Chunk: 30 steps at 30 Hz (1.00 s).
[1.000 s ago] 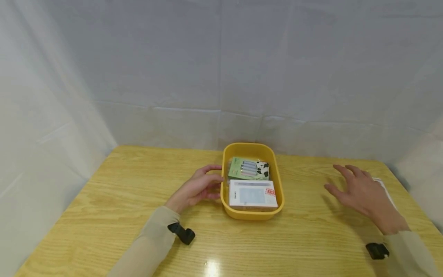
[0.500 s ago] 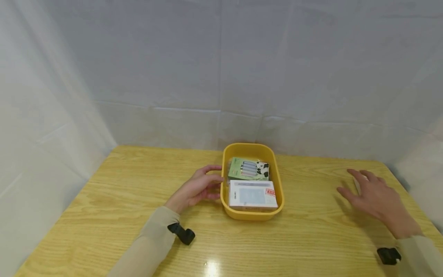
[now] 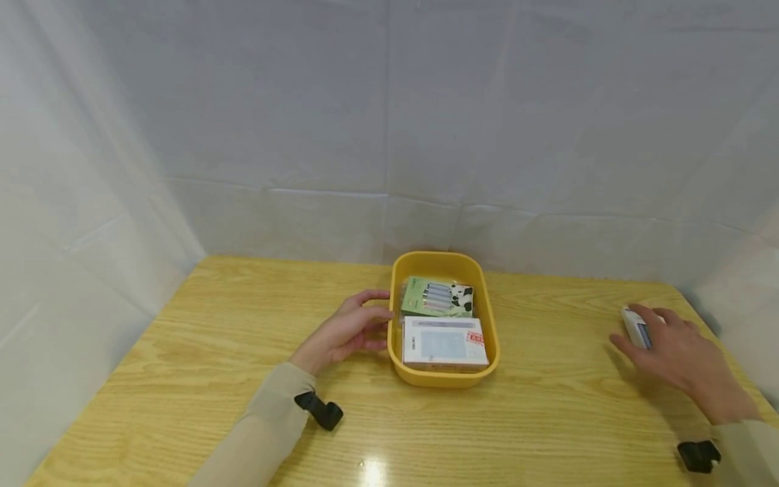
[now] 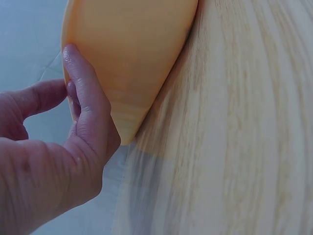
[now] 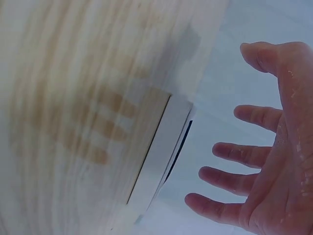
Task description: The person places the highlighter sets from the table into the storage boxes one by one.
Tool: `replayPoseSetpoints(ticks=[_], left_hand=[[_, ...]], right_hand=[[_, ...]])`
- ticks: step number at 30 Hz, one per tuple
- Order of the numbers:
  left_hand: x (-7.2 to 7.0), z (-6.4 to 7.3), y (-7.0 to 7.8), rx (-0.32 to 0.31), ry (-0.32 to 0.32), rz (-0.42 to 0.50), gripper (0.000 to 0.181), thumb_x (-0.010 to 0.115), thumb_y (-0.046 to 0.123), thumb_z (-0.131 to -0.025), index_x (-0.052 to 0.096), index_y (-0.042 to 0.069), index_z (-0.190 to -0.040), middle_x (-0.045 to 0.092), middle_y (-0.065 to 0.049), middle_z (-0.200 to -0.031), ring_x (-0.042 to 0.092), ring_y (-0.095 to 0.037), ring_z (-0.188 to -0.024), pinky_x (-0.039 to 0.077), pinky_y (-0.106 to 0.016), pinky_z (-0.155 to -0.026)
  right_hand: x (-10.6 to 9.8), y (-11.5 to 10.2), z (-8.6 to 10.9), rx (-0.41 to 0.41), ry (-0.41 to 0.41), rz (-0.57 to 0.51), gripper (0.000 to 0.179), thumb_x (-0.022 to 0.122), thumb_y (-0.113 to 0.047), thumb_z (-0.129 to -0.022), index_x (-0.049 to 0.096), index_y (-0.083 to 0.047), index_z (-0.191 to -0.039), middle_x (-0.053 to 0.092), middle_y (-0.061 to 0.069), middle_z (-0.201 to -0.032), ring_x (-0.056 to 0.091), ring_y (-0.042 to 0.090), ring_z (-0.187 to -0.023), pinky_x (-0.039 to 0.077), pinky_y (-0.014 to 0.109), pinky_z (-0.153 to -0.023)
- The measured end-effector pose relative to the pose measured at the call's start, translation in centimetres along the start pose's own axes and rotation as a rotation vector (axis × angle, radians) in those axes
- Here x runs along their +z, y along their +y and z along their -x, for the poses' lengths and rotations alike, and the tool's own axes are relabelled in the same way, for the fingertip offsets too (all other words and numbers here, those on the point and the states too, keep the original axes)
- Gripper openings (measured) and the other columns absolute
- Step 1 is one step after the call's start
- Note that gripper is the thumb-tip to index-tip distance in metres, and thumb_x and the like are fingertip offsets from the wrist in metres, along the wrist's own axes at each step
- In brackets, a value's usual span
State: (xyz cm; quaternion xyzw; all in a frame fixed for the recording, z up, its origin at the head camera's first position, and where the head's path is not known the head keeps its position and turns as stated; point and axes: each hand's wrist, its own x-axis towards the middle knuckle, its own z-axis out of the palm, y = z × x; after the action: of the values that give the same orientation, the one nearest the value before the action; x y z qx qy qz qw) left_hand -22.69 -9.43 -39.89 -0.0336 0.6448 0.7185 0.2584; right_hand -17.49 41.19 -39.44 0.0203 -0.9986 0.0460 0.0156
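Note:
A yellow plastic bin [image 3: 447, 379] stands on the wooden table. Inside lie a green box with a panda picture [image 3: 438, 297] and, nearer me, a white box with a pale blue panel and red mark [image 3: 445, 343]. My left hand [image 3: 347, 331] rests against the bin's left side, fingers loosely bent; in the left wrist view its fingers touch the outer wall [image 4: 132, 44], thumb at the rim. Far right, my right hand [image 3: 684, 348] hovers over a white box with a blue part [image 3: 638, 329], partly hidden by it. The right wrist view shows spread fingers apart from that box [image 5: 159, 147].
Pale cloth [image 3: 389, 135] hangs behind the table and along both sides. Bare wood [image 3: 548, 338] lies between the bin and my right hand, and more [image 3: 243, 318] to the left of the bin. Each wrist carries a small black strap device [image 3: 320, 410].
My right hand has moved to the right and slightly toward me, uncovering the left end of the white box beneath it. My left hand and the bin have stayed in place.

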Motion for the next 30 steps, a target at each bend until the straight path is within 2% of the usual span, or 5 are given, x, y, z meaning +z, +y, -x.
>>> replayPoseSetpoints(ticks=[6,13,20,26,30], left_hand=[[0.0,0.1,0.0,0.000,0.001,-0.001,0.054,0.060,0.012,-0.098,0.040,0.012,-0.149,0.060,-0.017,-0.128,0.063,-0.019,-0.094,0.060,-0.029,-0.067],[-0.2,0.1,-0.1,0.005,-0.002,0.004,0.055,0.061,0.012,-0.098,0.040,0.012,-0.149,0.060,-0.017,-0.129,0.063,-0.018,-0.095,0.060,-0.030,-0.069],[-0.1,0.0,-0.1,0.006,0.001,0.002,0.055,0.060,0.012,-0.098,0.041,0.012,-0.149,0.059,-0.018,-0.133,0.063,-0.019,-0.096,0.060,-0.030,-0.069],[0.1,0.0,0.1,0.000,-0.001,0.009,0.055,0.061,0.012,-0.098,0.041,0.012,-0.149,0.059,-0.018,-0.132,0.062,-0.018,-0.095,0.060,-0.030,-0.069],[0.1,0.0,0.1,0.009,-0.003,0.008,0.055,0.060,0.012,-0.098,0.040,0.011,-0.149,0.059,-0.018,-0.131,0.062,-0.018,-0.094,0.060,-0.030,-0.067]], right_hand=[[0.0,0.8,-0.1,0.032,-0.054,-0.003,0.085,0.052,-0.062,-0.099,0.039,0.007,-0.146,0.036,0.053,-0.136,0.044,0.071,-0.113,0.042,0.078,-0.083],[0.1,1.6,-0.5,0.040,-0.071,0.027,0.085,0.055,-0.059,-0.098,0.039,0.012,-0.142,0.036,0.056,-0.132,0.048,0.070,-0.107,0.045,0.074,-0.081],[0.1,2.8,-1.0,0.076,-0.128,0.019,0.092,0.052,-0.062,-0.098,0.035,0.017,-0.141,0.035,0.056,-0.130,0.044,0.070,-0.107,0.044,0.074,-0.081],[0.6,3.6,-1.0,0.123,-0.203,-0.037,0.100,0.050,-0.067,-0.097,0.031,0.021,-0.140,0.038,0.055,-0.122,0.049,0.063,-0.099,0.047,0.065,-0.073],[0.7,4.0,-1.1,0.115,-0.199,-0.033,0.098,0.053,-0.065,-0.097,0.030,0.021,-0.139,0.048,0.050,-0.112,0.056,0.053,-0.087,0.049,0.056,-0.066]])
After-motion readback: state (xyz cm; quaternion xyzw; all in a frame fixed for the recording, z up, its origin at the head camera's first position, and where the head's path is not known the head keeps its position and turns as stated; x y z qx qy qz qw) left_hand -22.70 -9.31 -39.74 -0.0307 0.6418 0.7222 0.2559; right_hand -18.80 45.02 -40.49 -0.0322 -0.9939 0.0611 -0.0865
